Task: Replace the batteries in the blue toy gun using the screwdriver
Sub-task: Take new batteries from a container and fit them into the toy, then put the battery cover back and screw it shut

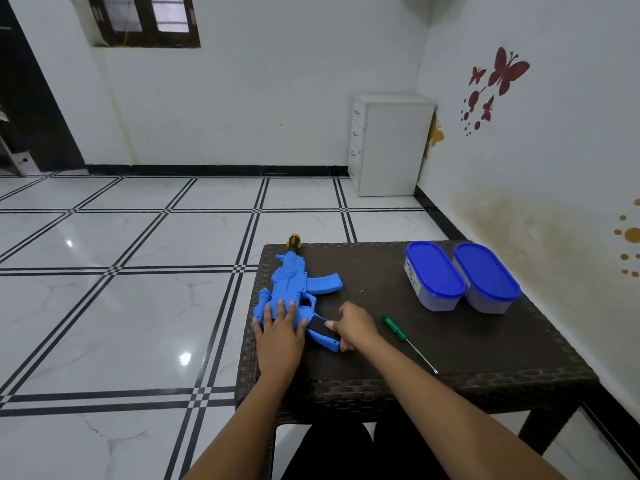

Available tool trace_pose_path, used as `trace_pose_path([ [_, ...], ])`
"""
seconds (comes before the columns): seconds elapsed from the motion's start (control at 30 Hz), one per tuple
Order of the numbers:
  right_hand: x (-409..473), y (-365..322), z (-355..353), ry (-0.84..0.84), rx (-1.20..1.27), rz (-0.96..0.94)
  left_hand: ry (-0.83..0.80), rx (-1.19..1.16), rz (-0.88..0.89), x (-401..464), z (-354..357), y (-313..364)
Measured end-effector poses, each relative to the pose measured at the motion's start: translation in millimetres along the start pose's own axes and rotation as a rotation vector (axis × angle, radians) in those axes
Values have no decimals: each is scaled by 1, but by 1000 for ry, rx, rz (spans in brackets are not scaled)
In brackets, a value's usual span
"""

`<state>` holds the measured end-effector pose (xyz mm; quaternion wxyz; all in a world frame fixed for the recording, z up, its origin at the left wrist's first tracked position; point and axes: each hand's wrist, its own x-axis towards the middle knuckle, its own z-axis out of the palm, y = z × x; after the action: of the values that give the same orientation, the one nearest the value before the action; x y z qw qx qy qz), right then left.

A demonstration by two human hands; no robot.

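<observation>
The blue toy gun [294, 285] lies flat along the left side of the dark woven table [450, 348], its yellow and black muzzle pointing away over the far edge. My left hand [278, 329] presses flat on the gun's rear body, fingers spread. My right hand [353, 325] curls around the gun's black and blue grip. A screwdriver [407, 342] with a green handle rests on the table just right of my right hand, its tip pointing toward me. A tiny screw [361, 291] lies loose near the gun's magazine.
Two clear tubs with blue lids [434, 275] [486, 277] stand side by side at the table's far right. A wall runs close along the right. A white drawer unit [391, 145] stands in the far corner on the tiled floor.
</observation>
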<state>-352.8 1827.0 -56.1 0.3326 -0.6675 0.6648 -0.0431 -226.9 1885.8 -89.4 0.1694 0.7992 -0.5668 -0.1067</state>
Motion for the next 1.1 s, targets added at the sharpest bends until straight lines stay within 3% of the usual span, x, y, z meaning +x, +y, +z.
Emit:
trace_pose_path([
  [0.27, 2, 8, -7, -94, 150, -50, 1, 120, 32, 4, 1, 1],
  [0.43, 41, 16, -26, 254, 273, -63, 89, 143, 82, 10, -4, 3],
  [0.63, 82, 24, -30, 385, 240, -10, 51, -49, 48, 13, 0, 0],
  [0.93, 101, 30, -28, 418, 267, 54, 12, -116, 19, 13, 0, 0],
  [1.1, 98, 26, -32, 336, 245, 109, 6, -125, 7, 13, -1, 1],
])
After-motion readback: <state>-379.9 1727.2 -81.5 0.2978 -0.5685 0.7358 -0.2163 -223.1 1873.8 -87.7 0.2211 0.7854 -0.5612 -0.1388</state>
